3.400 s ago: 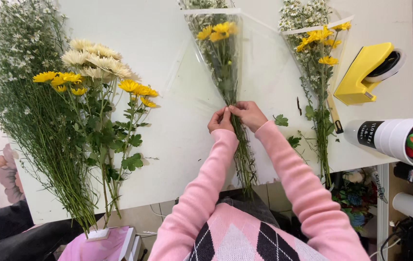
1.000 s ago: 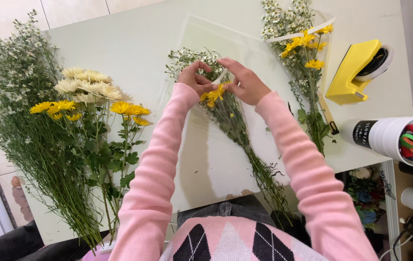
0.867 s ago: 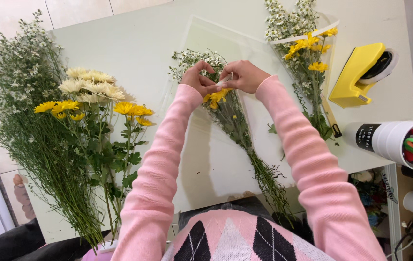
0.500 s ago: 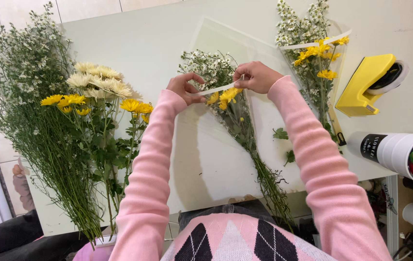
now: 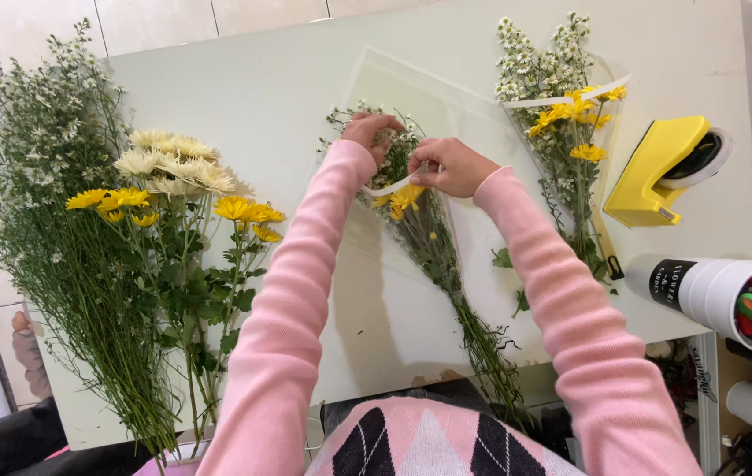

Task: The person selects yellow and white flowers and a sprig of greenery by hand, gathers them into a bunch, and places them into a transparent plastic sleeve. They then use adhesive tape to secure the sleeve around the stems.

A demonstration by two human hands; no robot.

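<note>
My left hand (image 5: 369,132) pinches the top edge of the clear wrap (image 5: 411,291) at the head of the small bouquet (image 5: 433,247), fingers closed on the rim. My right hand (image 5: 451,166) sits just beside it, fingers clenched on the same rim and its white strip (image 5: 389,187), right above the yellow blooms. The bouquet lies in the middle of the pale table (image 5: 252,88), stems pointing back toward me. To the right of that bouquet lies a finished wrapped bunch (image 5: 565,132), and beyond it a yellow tape dispenser (image 5: 662,172). Left of the bouquet, well apart, rest loose yellow and cream flowers (image 5: 173,176) and white filler stems (image 5: 32,176).
</note>
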